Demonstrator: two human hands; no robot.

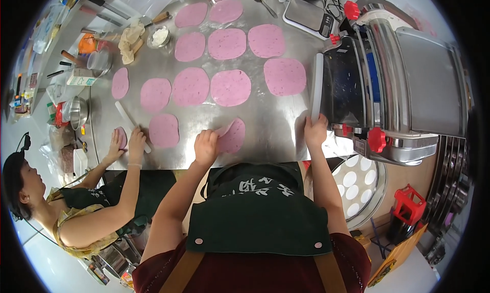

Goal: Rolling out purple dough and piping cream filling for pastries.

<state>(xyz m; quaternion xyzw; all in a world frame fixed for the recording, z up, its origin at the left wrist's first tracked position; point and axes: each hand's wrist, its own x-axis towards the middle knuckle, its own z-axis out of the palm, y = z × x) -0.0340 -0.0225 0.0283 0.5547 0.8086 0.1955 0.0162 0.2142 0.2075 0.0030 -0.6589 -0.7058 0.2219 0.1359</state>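
My left hand [205,146] pinches the lifted, folded edge of a flat pink dough piece [233,139] near the steel table's [265,140] front edge. My right hand [315,126] grips the near end of a long white rolling pin [317,79], which points away from me alongside the sheeting machine. Several flat, rounded pink dough pieces [229,86] lie in loose rows beyond my hands, and another [163,131] lies left of my left hand.
A co-worker [97,211] at left handles dough and a thin white rod [125,114]. The metal sheeting machine [429,84] fills the right, below a scale [301,18]. A bowl of white powder [158,37] is at back left; a round pan [357,211] sits below right.
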